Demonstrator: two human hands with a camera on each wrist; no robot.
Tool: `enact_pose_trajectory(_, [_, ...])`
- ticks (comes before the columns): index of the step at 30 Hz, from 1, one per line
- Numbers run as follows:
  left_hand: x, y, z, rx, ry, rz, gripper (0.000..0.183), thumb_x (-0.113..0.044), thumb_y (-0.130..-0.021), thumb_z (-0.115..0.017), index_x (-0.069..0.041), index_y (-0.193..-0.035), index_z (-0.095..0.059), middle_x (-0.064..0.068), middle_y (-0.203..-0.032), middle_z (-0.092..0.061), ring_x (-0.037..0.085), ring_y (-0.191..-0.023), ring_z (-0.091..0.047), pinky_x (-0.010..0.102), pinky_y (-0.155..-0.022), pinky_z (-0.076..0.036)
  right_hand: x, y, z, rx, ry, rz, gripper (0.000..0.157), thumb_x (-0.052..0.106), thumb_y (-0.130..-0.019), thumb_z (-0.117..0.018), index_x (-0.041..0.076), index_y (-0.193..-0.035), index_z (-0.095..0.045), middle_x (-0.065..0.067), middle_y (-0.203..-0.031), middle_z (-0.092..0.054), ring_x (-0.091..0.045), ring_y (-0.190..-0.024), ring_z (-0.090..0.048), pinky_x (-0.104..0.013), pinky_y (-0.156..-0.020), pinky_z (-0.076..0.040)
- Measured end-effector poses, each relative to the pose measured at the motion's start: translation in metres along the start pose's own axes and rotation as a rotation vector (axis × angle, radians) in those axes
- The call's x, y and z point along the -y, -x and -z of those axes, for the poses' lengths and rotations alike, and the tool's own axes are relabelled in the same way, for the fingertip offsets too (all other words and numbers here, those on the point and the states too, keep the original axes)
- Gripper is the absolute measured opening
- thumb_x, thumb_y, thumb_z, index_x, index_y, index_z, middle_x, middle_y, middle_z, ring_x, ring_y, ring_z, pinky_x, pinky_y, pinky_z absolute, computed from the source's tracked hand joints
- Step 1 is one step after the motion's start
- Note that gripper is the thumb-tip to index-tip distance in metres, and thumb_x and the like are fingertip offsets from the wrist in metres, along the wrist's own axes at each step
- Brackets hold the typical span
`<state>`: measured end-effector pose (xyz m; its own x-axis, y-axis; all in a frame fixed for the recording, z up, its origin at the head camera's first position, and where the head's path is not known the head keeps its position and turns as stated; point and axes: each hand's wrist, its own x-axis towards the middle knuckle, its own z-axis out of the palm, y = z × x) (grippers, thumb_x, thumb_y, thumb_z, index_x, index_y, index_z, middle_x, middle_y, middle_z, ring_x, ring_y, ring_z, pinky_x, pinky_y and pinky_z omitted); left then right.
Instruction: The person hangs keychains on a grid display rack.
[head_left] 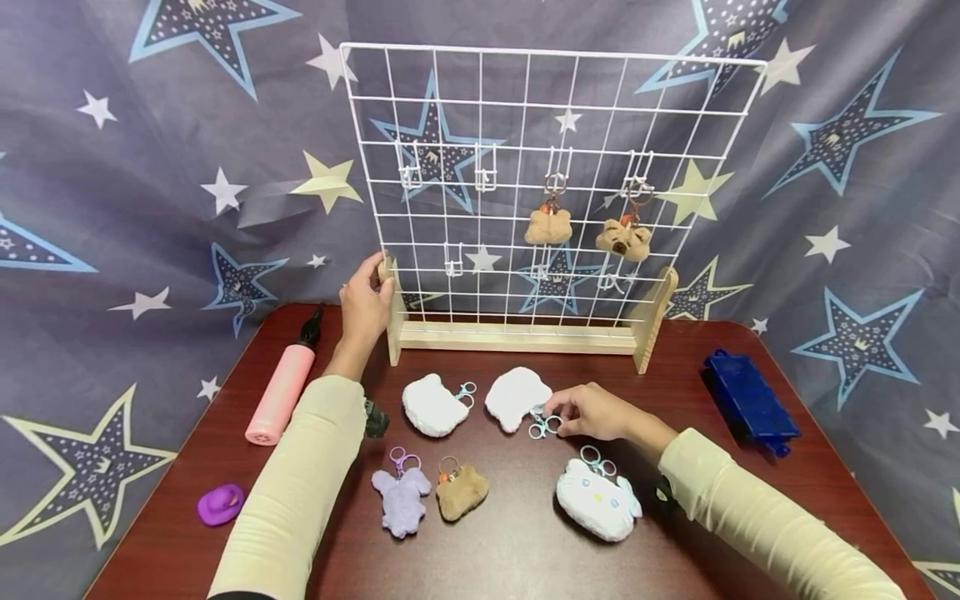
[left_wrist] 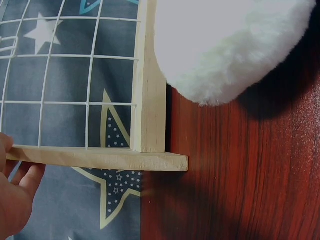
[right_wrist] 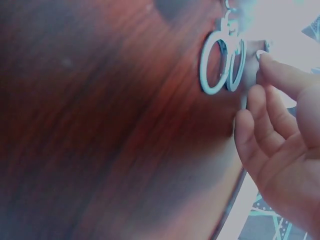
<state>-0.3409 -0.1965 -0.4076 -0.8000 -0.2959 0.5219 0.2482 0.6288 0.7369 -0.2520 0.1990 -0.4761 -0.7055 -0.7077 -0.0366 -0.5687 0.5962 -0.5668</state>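
Observation:
My left hand grips the left wooden upright of a white wire grid display rack. Over the table, my right hand pinches the pale blue key ring of a white plush keychain lying in front of the rack. The ring's edge shows at the thumb tip in the right wrist view, where two other blue rings are close by. Left of that keychain lies a second white plush keychain, near my left forearm. A white plush cat keychain lies below my right hand.
Two brown bear keychains hang from hooks on the grid; other white hooks hold nothing. A purple plush and a brown plush lie in front. A pink pump, purple duck and blue tray flank them.

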Motion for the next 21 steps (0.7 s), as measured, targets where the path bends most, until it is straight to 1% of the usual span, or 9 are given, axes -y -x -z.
enact_pose_trajectory(4, [0.001,-0.001,0.0,-0.007,-0.006,0.005,0.046,-0.01,-0.092,-0.068,-0.017,-0.136,-0.065,0.015,-0.114,-0.076,0.034,-0.101,-0.073,0.049,-0.098,-0.051,0.001,-0.001,0.005,-0.032,-0.031,0.014,0.026,0.008,-0.087,-0.079,0.016,-0.111,-0.075,0.01,-0.076,-0.073,0.002,-0.068,-0.061,-0.019,-0.064,-0.05])
enact_pose_trajectory(9, [0.002,-0.001,0.0,-0.007,-0.007,-0.001,0.046,-0.01,-0.091,-0.068,-0.016,-0.137,-0.065,0.016,-0.115,-0.076,0.035,-0.101,-0.073,0.05,-0.099,-0.05,0.004,-0.006,0.015,-0.097,-0.032,0.043,0.026,0.006,-0.087,-0.078,0.016,-0.111,-0.076,0.009,-0.079,-0.076,0.002,-0.069,-0.061,-0.019,-0.062,-0.049])
enact_pose_trajectory(12, [0.002,0.0,0.0,-0.002,-0.001,-0.004,0.046,-0.009,-0.092,-0.068,-0.015,-0.137,-0.065,0.016,-0.114,-0.076,0.035,-0.101,-0.073,0.05,-0.099,-0.05,0.006,-0.007,0.02,-0.127,-0.023,0.054,0.027,0.008,-0.087,-0.078,0.016,-0.113,-0.077,0.007,-0.083,-0.077,0.004,-0.07,-0.061,-0.019,-0.063,-0.049])
enact_pose_trajectory(17, [0.002,0.0,-0.002,-0.003,-0.005,-0.007,0.045,-0.009,-0.092,-0.067,-0.016,-0.137,-0.065,0.015,-0.115,-0.076,0.034,-0.101,-0.073,0.05,-0.098,-0.051,0.009,-0.008,0.027,-0.189,-0.023,0.073,0.028,0.009,-0.087,-0.077,0.014,-0.115,-0.078,0.001,-0.093,-0.079,0.004,-0.067,-0.055,-0.019,-0.06,-0.047])
enact_pose_trajectory(21, [0.001,0.0,-0.001,-0.002,0.006,0.001,0.045,-0.009,-0.092,-0.068,-0.015,-0.137,-0.064,0.016,-0.116,-0.076,0.034,-0.102,-0.073,0.049,-0.099,-0.051,0.012,-0.01,0.034,-0.212,-0.073,0.053,0.027,0.008,-0.089,-0.076,0.012,-0.116,-0.078,-0.001,-0.099,-0.079,0.001,-0.062,-0.051,-0.019,-0.056,-0.042])
